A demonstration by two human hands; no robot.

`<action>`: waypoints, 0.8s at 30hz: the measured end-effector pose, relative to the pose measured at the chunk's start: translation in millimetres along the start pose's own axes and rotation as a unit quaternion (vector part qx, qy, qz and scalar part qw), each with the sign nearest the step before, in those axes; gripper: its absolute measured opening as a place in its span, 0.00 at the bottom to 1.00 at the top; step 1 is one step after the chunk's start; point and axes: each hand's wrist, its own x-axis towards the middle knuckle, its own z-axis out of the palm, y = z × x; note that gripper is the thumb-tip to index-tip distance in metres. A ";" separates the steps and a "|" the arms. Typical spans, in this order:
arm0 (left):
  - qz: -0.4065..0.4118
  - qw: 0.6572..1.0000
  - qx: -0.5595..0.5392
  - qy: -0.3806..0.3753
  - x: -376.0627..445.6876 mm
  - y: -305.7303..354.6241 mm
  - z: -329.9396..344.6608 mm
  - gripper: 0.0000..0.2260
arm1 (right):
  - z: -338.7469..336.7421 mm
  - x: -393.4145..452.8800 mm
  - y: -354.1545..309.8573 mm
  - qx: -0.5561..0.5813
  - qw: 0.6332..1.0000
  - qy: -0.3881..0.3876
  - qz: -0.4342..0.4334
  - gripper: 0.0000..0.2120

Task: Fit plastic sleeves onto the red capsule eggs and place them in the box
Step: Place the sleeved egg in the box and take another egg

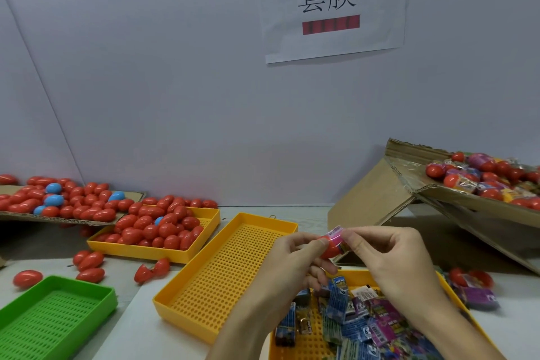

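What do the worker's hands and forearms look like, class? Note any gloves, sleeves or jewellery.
Both the left hand and the right hand are bare, with no gloves. No rings, watch or bracelets show. The forearms are bare to the frame's edge, so no sleeves are visible.

The egg (329,249) between the two hands shows only its red middle; the left hand (295,260) hides its left end, and the sleeve (336,236) with the right hand (391,257) hides the rest. The box (455,202) at far right and the near sleeve tray (362,275) run off the edge. Sleeve print is too blurred to read. The green tray (55,316) is cut off near left
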 end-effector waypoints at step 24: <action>0.043 0.999 0.030 -0.013 3.1 -4.4 -4.1 0.08 | -4.0 3.5 3.3 0.064 0.997 -0.018 0.039 0.07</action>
